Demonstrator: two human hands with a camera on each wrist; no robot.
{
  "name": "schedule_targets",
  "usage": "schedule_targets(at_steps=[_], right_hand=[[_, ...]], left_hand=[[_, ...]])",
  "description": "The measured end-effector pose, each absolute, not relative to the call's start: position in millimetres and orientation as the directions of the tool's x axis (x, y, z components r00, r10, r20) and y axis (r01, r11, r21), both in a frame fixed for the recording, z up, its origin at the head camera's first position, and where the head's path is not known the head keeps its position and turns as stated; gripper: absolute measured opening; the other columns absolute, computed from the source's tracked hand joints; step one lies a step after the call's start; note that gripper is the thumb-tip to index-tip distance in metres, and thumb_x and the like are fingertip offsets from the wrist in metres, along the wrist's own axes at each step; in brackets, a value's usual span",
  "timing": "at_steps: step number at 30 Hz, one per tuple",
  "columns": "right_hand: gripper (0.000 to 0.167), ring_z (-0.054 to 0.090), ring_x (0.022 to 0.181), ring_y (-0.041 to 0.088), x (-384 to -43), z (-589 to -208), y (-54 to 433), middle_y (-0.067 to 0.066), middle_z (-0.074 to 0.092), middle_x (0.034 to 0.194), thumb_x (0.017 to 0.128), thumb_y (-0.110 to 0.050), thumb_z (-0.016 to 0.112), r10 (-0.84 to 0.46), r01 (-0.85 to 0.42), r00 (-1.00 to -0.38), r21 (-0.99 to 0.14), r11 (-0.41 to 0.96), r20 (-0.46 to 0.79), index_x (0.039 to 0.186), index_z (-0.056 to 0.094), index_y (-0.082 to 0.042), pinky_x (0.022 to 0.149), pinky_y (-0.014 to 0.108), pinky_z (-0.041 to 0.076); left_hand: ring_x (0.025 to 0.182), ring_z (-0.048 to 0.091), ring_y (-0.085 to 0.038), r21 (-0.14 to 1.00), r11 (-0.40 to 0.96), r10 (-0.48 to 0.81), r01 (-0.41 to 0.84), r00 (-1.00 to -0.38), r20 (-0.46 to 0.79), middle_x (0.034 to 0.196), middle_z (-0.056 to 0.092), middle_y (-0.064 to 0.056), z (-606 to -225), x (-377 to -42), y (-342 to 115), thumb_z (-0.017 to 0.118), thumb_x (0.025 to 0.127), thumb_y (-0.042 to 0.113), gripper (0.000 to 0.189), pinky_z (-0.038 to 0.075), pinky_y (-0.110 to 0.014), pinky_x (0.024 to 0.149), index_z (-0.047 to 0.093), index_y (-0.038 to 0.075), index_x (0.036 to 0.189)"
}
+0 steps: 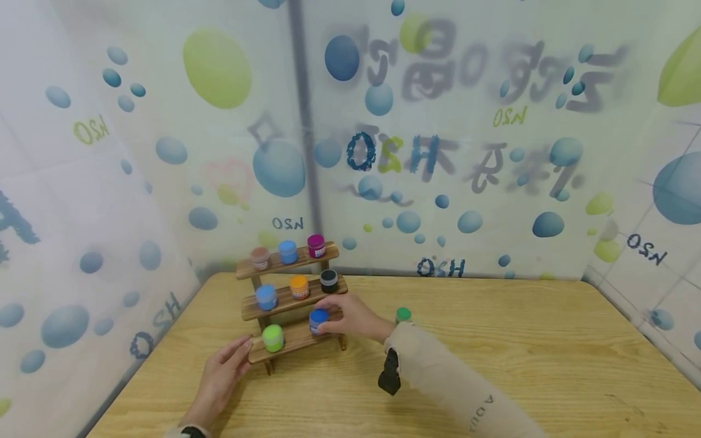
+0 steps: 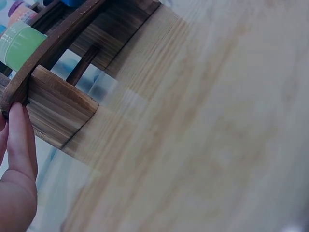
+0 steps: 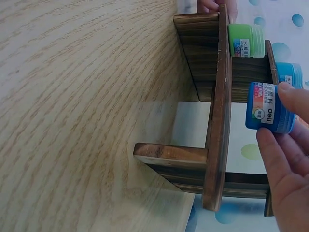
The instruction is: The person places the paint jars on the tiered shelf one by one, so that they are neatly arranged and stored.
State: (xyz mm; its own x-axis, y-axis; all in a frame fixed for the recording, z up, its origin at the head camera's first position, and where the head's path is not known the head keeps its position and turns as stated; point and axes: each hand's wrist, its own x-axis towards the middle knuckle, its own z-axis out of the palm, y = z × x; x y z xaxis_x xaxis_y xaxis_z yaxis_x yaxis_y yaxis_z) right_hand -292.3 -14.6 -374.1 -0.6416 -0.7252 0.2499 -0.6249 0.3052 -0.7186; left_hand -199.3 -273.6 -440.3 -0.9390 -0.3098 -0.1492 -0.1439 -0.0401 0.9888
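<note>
A three-tier wooden display stand [image 1: 296,337] stands on the table with small paint jars on its tiers. My right hand [image 1: 353,316] pinches a dark blue paint jar [image 3: 263,107] between thumb and fingers. In the right wrist view a gap shows between this jar and the bottom board. My left hand [image 1: 223,371] holds the left end of that board, with a finger [image 2: 20,140] against its underside in the left wrist view. A light green jar [image 1: 272,338] sits on the bottom tier, left of the dark blue one.
The middle tier bears a blue jar [image 1: 266,297], an orange jar [image 1: 299,287] and a black jar [image 1: 328,281]. On the top tier are brown [image 1: 260,258], blue [image 1: 287,252] and purple [image 1: 316,246] jars. A green-lidded jar [image 1: 403,314] stands on the table behind my right forearm.
</note>
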Motion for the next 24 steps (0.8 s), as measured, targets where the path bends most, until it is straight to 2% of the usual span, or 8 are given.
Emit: schedule_targets(at_steps=[7, 13, 15, 19, 24], right_hand=[[0.039, 0.057, 0.092, 0.015, -293.8, -379.2, -21.9, 0.009, 0.06, 0.103, 0.078, -0.016, 0.069, -0.723, -0.614, -0.649, -0.725, 0.312, 0.238, 0.111, 0.057, 0.0, 0.074, 0.015, 0.047], [0.039, 0.057, 0.092, 0.009, -294.6, -383.1, -28.0, 0.006, 0.06, 0.103, 0.078, -0.014, 0.068, -0.732, -0.593, -0.645, -0.748, 0.298, 0.22, 0.112, 0.057, 0.0, 0.074, 0.014, 0.046], [0.038, 0.057, 0.092, 0.008, -294.3, -384.7, -29.7, 0.006, 0.06, 0.103, 0.078, -0.013, 0.068, -0.733, -0.59, -0.644, -0.752, 0.294, 0.219, 0.112, 0.057, 0.0, 0.073, 0.014, 0.046], [0.037, 0.056, 0.092, 0.008, -291.7, -385.2, -31.9, 0.005, 0.06, 0.102, 0.079, -0.013, 0.068, -0.728, -0.57, -0.655, -0.764, 0.3, 0.203, 0.112, 0.057, -0.003, 0.072, 0.013, 0.047], [0.037, 0.056, 0.092, 0.009, -290.0, -385.6, -33.7, 0.005, 0.06, 0.102, 0.079, -0.012, 0.067, -0.727, -0.549, -0.661, -0.781, 0.297, 0.188, 0.112, 0.056, -0.001, 0.072, 0.013, 0.047]], left_hand=[[0.084, 0.053, -0.003, 0.989, -0.038, -0.303, -0.143, -0.941, -0.147, 0.107, 0.052, 0.005, -438.2, -198.5, -273.7, 0.062, 0.082, 0.034, 0.046, 0.048, -0.017, 0.073, 0.053, 0.009, 0.12], [0.083, 0.054, -0.002, 0.988, -0.051, -0.305, -0.143, -0.94, -0.152, 0.106, 0.053, 0.006, -438.0, -198.6, -273.3, 0.062, 0.082, 0.034, 0.03, 0.048, -0.018, 0.073, 0.057, 0.019, 0.108], [0.083, 0.054, -0.002, 0.988, -0.047, -0.305, -0.145, -0.94, -0.153, 0.108, 0.052, 0.005, -438.1, -198.5, -273.3, 0.063, 0.081, 0.036, 0.037, 0.048, -0.017, 0.073, 0.056, 0.018, 0.113], [0.085, 0.053, -0.001, 0.988, -0.027, -0.307, -0.153, -0.939, -0.154, 0.116, 0.049, 0.0, -438.5, -198.7, -273.2, 0.062, 0.082, 0.036, 0.056, 0.048, -0.017, 0.074, 0.048, 0.005, 0.126], [0.085, 0.053, -0.001, 0.988, -0.019, -0.31, -0.155, -0.938, -0.153, 0.117, 0.048, -0.002, -438.7, -199.4, -272.9, 0.06, 0.084, 0.034, 0.056, 0.048, -0.017, 0.075, 0.045, 0.002, 0.128]])
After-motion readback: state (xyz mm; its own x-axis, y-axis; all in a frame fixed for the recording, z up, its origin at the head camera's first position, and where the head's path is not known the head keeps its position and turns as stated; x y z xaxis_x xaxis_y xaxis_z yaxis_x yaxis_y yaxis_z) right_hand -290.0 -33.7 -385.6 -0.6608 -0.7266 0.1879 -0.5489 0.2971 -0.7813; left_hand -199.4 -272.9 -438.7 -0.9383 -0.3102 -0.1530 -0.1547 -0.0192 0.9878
